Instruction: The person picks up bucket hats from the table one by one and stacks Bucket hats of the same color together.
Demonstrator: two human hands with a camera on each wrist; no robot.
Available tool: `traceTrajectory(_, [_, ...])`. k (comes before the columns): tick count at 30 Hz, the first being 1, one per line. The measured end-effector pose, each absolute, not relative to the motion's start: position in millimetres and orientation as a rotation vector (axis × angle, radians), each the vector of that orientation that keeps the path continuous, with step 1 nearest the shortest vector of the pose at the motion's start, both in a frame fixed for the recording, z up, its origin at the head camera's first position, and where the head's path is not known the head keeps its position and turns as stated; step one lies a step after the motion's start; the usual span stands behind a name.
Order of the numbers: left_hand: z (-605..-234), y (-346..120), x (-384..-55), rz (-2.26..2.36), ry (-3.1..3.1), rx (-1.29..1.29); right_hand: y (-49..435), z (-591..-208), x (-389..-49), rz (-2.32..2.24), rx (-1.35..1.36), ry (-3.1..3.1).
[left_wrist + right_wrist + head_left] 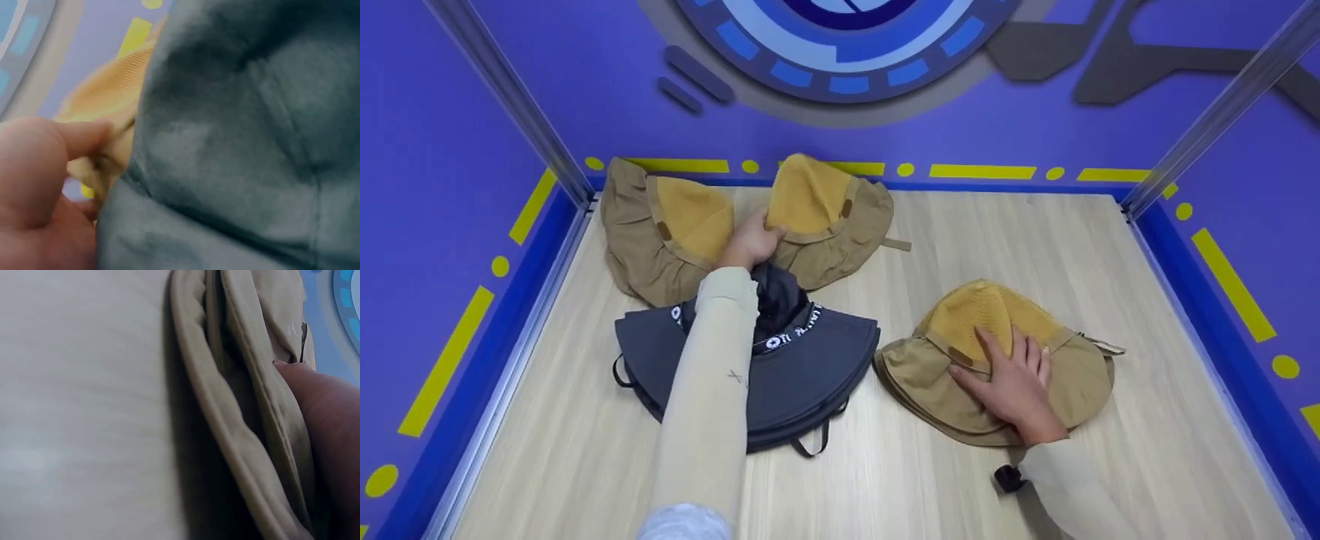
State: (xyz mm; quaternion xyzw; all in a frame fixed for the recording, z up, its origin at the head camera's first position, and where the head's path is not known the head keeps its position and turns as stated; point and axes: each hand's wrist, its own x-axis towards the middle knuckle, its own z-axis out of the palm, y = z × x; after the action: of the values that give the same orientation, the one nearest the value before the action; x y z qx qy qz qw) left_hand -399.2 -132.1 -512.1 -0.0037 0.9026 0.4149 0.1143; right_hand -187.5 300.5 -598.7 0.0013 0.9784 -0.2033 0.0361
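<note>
My left hand point(751, 238) reaches over the dark hats and pinches the left edge of a tan sun hat with a yellow mesh crown point(808, 196) at the back middle. In the left wrist view, thumb and finger meet on its cloth point(115, 149). My right hand point(1014, 384) lies with spread fingers on top of stacked tan-and-yellow hats point(945, 405) at the right, where layered brims point(225, 410) show in the right wrist view. Another tan-and-yellow hat point(630, 225) sits back left, beside my left hand.
Stacked dark grey bucket hats point(810, 382) with a lettered band and hanging straps lie under my left forearm. Everything rests on a pale wood table point(885, 487). Blue-purple panels point(997, 142) wall in the back and sides. A small black object point(1009, 478) is beside my right sleeve.
</note>
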Motion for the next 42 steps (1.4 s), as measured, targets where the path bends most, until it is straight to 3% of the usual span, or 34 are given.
traceTrajectory(12, [-474.2,-98.2,-387.7,0.780,3.241,0.651,299.8,-599.5,-188.2,-0.636,0.020,3.006])
traceTrajectory(22, [-452.1,-92.2,-352.2,0.621,3.565,1.274,301.8,-601.0,-190.1,-0.639,-0.003,3.003])
traceTrajectory(29, [-437.2,-89.3,-320.9,0.552,3.646,1.510,302.3,-596.2,-189.2,-0.650,-0.015,2.993])
traceTrajectory(36, [-424.1,-91.0,-290.5,0.606,3.623,1.739,300.6,-551.6,-190.7,-0.776,0.017,2.932])
traceTrajectory(42, [-421.0,-81.6,-274.2,0.774,3.415,1.992,292.1,-497.4,-203.8,-1.314,-0.034,2.984])
